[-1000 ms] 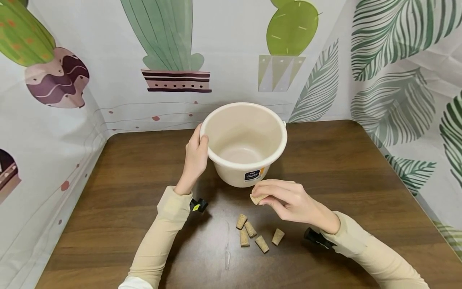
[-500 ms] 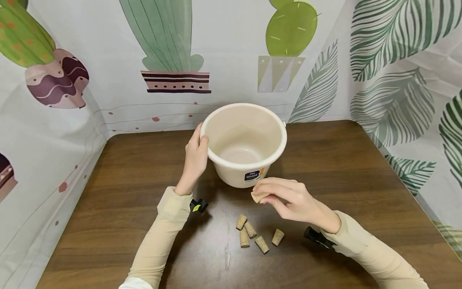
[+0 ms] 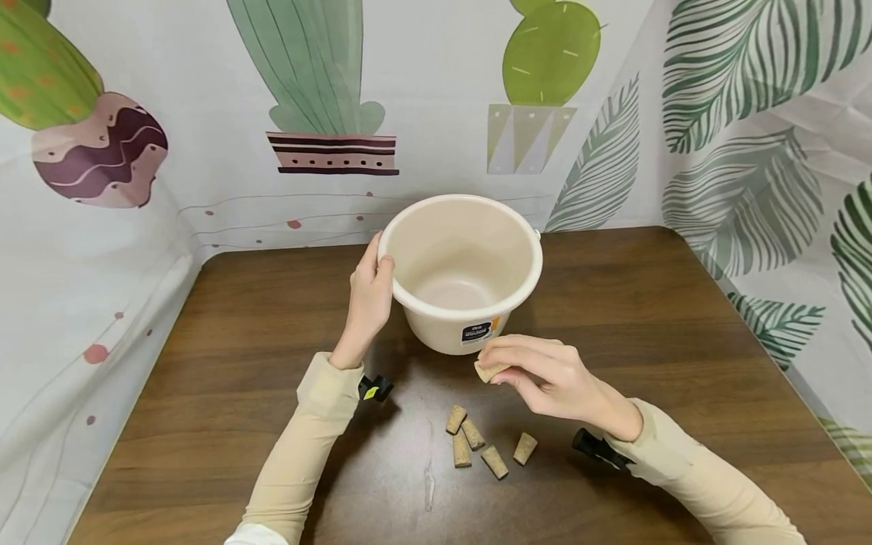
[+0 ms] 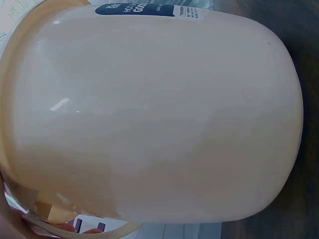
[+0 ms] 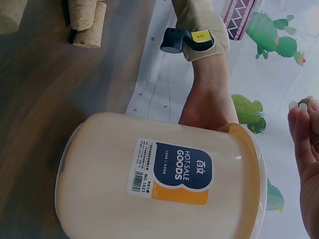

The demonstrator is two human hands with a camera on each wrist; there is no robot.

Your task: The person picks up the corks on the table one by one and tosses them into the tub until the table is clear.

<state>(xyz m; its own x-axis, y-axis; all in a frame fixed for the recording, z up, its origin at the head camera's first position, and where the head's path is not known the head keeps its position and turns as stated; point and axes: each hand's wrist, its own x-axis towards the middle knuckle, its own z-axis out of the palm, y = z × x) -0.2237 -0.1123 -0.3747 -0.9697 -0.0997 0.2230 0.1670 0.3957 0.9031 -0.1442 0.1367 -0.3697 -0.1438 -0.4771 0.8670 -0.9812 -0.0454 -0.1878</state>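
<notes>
1. Up behind everything, a white printed cloth (image 3: 443, 91), all cacti, pots and striped leaves, reaching down to the far edge of the bench.
2. Below that, the bench (image 3: 620, 318) itself, dark brown and wood-grained, rounded at both far corners.
3. On to the bucket (image 3: 429, 325): cream, upright, mouth up, near the far edge and roughly midway between those far corners.
4. In from the near side, a beige left sleeve (image 3: 289, 469) and a beige right sleeve (image 3: 708, 469).
5. Over to the right hand (image 3: 545, 375), fingers and thumb pinching a cork (image 3: 487, 371) above the bench, just in front of the bucket's near wall.
6. And the left hand (image 3: 370, 299), gripping the rim on the side toward the left edge, thumb over the top, other fingers partly hidden.
7. At the cuffs, black wrist devices (image 3: 375, 387) (image 3: 602, 449), yellow tag on the left one.
8. On the bucket's near wall, a dark blue label (image 5: 172, 172) with an orange band, "HOT-SALE GOODS" readable in the right wrist view.
9. Smallest of all, five loose corks (image 3: 461, 449) lying nearer the near edge than the bucket: three bunched together, two just apart toward the right edge.
</notes>
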